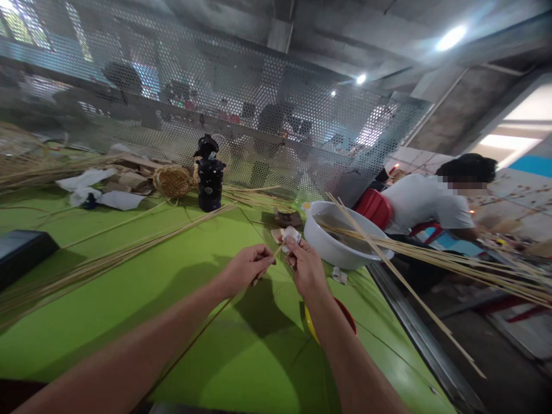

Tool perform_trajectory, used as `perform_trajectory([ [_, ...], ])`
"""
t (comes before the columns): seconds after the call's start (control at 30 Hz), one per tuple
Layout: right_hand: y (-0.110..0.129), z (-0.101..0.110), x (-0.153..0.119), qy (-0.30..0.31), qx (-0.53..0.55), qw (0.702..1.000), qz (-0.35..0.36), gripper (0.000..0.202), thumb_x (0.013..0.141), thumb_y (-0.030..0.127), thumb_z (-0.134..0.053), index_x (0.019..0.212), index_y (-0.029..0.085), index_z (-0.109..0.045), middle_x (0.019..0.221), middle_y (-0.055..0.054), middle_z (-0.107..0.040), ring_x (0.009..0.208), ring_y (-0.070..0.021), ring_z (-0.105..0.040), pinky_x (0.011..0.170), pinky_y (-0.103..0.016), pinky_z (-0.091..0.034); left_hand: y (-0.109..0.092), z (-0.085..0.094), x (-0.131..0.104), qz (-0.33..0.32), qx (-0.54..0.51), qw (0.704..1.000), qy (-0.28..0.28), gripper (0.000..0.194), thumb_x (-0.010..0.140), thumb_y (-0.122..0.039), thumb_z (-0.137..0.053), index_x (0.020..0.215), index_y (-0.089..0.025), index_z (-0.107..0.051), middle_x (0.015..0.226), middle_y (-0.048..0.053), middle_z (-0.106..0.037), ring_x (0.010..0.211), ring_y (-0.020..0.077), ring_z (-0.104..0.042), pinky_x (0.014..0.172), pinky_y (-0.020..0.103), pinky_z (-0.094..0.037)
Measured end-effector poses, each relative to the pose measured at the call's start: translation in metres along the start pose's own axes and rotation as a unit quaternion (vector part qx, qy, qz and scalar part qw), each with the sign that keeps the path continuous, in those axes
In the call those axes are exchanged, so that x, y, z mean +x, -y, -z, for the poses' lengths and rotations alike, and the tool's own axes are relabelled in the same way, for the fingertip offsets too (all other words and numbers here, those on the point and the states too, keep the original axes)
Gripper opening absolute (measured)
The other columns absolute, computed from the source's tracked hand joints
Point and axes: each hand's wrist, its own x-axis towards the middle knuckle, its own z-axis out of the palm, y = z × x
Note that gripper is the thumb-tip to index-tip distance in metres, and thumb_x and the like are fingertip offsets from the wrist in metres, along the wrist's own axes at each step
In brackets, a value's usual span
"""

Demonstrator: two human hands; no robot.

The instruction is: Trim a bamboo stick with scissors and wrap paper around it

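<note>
Over the green table (pixel 207 339), my left hand (pixel 248 267) pinches a thin strip (pixel 202 330), which runs from the fingers down toward the table's front edge. Just to its right, my right hand (pixel 305 264) is closed on a small white crumpled piece (pixel 291 234), with the strip's light end between the two hands. Fingertips of both hands are close but apart. A yellow and red bowl (pixel 347 316) is partly hidden under my right forearm.
A white basin (pixel 328 247) of water with long strips (pixel 431 256) jutting over the right edge stands beyond my right hand. Further back are a dark bottle (pixel 210 184) and a woven basket (pixel 172 181). Strips (pixel 116 253) lie left; a person (pixel 422 201) sits right.
</note>
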Motion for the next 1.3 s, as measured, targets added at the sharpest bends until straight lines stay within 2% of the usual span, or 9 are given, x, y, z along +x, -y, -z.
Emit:
perform_trajectory([
  [0.13,0.0,0.002,0.0,-0.002,0.023,1.0,0.002,0.028,0.068,0.04,-0.076,0.081,0.016,-0.071,0.063,0.004,-0.051,0.047,-0.0052,-0.029,0.042,-0.021,-0.023,0.004,0.0,0.002,-0.006,0.004,1.0,0.005,0.026,0.084,-0.043,-0.057,0.082,-0.018,-0.052,0.05,-0.009,-0.042,0.039,0.0056,-0.036,0.038,0.018,-0.031],
  [0.23,-0.001,0.001,-0.002,0.003,0.024,1.0,0.002,0.028,0.068,0.041,-0.076,0.079,0.016,-0.071,0.06,0.004,-0.049,0.047,-0.0056,-0.029,0.042,-0.022,-0.022,0.006,0.0,0.004,-0.008,0.005,1.0,-0.001,0.027,0.083,-0.044,-0.058,0.08,-0.018,-0.052,0.049,-0.009,-0.041,0.038,0.0055,-0.035,0.037,0.018,-0.03],
  [0.4,-0.004,-0.006,-0.006,0.07,-0.019,0.996,-0.048,0.032,0.067,0.045,-0.076,0.074,0.014,-0.07,0.054,0.004,-0.049,0.044,-0.0058,-0.028,0.042,-0.024,-0.018,-0.001,0.002,0.002,0.003,-0.042,0.999,-0.026,0.027,0.083,-0.043,-0.059,0.079,-0.017,-0.051,0.046,-0.01,-0.041,0.036,0.0048,-0.033,0.042,0.019,-0.033],
  [0.5,0.0,-0.007,-0.007,0.057,-0.006,0.998,-0.036,0.031,0.066,0.043,-0.077,0.075,0.014,-0.07,0.056,0.004,-0.05,0.044,-0.0051,-0.027,0.042,-0.023,-0.017,-0.008,0.002,-0.002,0.043,-0.12,0.992,0.014,0.025,0.082,-0.04,-0.06,0.081,-0.016,-0.054,0.045,-0.01,-0.04,0.036,0.004,-0.031,0.048,0.02,-0.038],
  [0.6,0.005,-0.005,-0.006,0.03,0.032,0.999,-0.009,0.029,0.065,0.04,-0.078,0.078,0.015,-0.07,0.059,0.005,-0.048,0.045,-0.0042,-0.025,0.042,-0.023,-0.018,-0.01,0.003,-0.005,0.085,-0.191,0.976,0.062,0.024,0.081,-0.038,-0.064,0.081,-0.016,-0.056,0.044,-0.011,-0.036,0.036,0.0032,-0.027,0.046,0.018,-0.035],
  [0.73,0.006,-0.005,-0.008,0.086,0.039,0.995,-0.037,0.028,0.07,0.039,-0.076,0.081,0.014,-0.072,0.054,0.006,-0.043,0.045,-0.0051,-0.025,0.043,-0.023,-0.018,-0.007,0.004,-0.005,0.098,-0.24,0.964,0.065,0.021,0.081,-0.035,-0.065,0.079,-0.016,-0.056,0.044,-0.012,-0.032,0.036,0.0023,-0.024,0.049,0.017,-0.039],
  [0.83,0.005,-0.007,-0.01,0.108,0.04,0.992,-0.045,0.027,0.071,0.038,-0.076,0.083,0.014,-0.072,0.055,0.005,-0.044,0.045,-0.0049,-0.026,0.044,-0.023,-0.018,-0.007,0.005,-0.004,0.104,-0.247,0.962,0.061,0.021,0.081,-0.034,-0.065,0.078,-0.016,-0.055,0.043,-0.012,-0.033,0.034,0.0022,-0.023,0.052,0.02,-0.044],
  [1.07,0.005,-0.009,-0.012,0.133,0.008,0.989,-0.067,0.029,0.071,0.041,-0.075,0.081,0.014,-0.072,0.06,0.002,-0.054,0.046,-0.0052,-0.029,0.044,-0.023,-0.016,-0.014,0.006,-0.006,0.11,-0.252,0.96,0.049,0.019,0.082,-0.032,-0.064,0.077,-0.017,-0.052,0.042,-0.013,-0.033,0.033,0.0026,-0.024,0.056,0.021,-0.046],
  [1.3,0.004,-0.008,-0.011,0.089,0.041,0.995,-0.035,0.025,0.07,0.038,-0.077,0.08,0.016,-0.071,0.058,0.005,-0.047,0.045,-0.0041,-0.027,0.045,-0.023,-0.017,-0.011,0.005,-0.005,0.109,-0.232,0.965,0.06,0.02,0.082,-0.034,-0.063,0.077,-0.017,-0.053,0.043,-0.012,-0.032,0.034,0.0026,-0.023,0.055,0.021,-0.046],
])
